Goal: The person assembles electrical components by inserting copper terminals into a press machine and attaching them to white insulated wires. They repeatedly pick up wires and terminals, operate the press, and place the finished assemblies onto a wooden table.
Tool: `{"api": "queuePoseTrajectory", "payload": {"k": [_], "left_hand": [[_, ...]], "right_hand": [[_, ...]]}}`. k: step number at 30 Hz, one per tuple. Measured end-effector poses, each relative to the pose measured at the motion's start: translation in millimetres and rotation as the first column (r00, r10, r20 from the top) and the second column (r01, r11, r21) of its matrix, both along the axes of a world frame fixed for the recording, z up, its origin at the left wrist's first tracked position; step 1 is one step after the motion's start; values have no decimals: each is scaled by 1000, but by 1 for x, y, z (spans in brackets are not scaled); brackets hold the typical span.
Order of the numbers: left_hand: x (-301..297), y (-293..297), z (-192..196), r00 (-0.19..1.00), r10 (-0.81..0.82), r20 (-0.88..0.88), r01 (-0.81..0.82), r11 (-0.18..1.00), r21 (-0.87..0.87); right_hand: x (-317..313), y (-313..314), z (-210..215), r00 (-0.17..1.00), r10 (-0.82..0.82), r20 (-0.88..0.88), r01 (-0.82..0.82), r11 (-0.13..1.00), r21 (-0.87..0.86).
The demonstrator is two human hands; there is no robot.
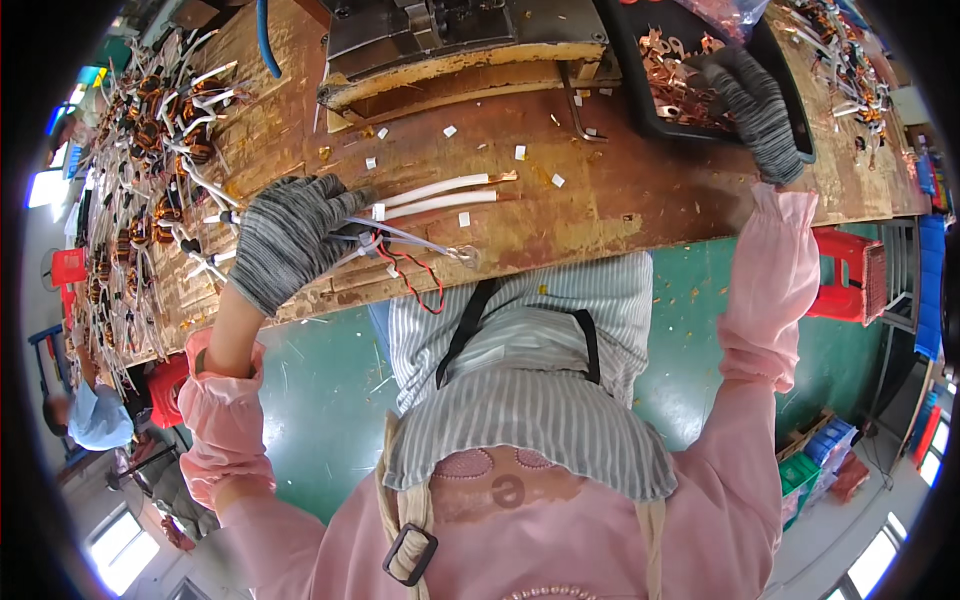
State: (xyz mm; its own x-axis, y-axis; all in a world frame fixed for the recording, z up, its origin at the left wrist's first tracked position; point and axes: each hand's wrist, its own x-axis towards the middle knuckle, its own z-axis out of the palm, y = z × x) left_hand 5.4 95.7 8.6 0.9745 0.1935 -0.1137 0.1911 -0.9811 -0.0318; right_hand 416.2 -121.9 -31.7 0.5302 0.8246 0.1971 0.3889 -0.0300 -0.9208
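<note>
Near the table edge at left, my left hand (295, 235), in a grey knitted glove, is closed around a wire harness. Two thick white wires (440, 205) with bare copper ends stick out of it to the right. Beside them are thinner pale wires and a looped red and black wire (425, 285). My right hand (755, 105), gloved the same way, reaches into a black tray (640, 108) at the far right. Its stretched fingers are over loose copper terminal lugs (668, 65), and nothing shows held in them. The fingertips are slightly blurred.
A metal press-like machine (460, 60) stands at the back middle, with a hex key (578, 105) by its base. Wired copper coils (150, 130) are heaped at left; more wired parts (850, 70) lie far right. White scraps (520, 152) dot the table. Red stool (845, 275) at right.
</note>
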Motion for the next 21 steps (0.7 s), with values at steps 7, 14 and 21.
{"api": "queuePoseTrajectory", "payload": {"k": [7,14,21], "left_hand": [[-1,0,10,1000,20,-24,-19,1000,20],[-7,1,7,988,-23,156,21,1000,18],[-11,0,8,994,-23,105,19,999,38]], "right_hand": [[-37,-18,17,960,-279,5,275,948,161],[-138,-31,-11,595,98,797,34,989,-147],[-131,-36,-33,864,244,441,-119,949,-292]]}}
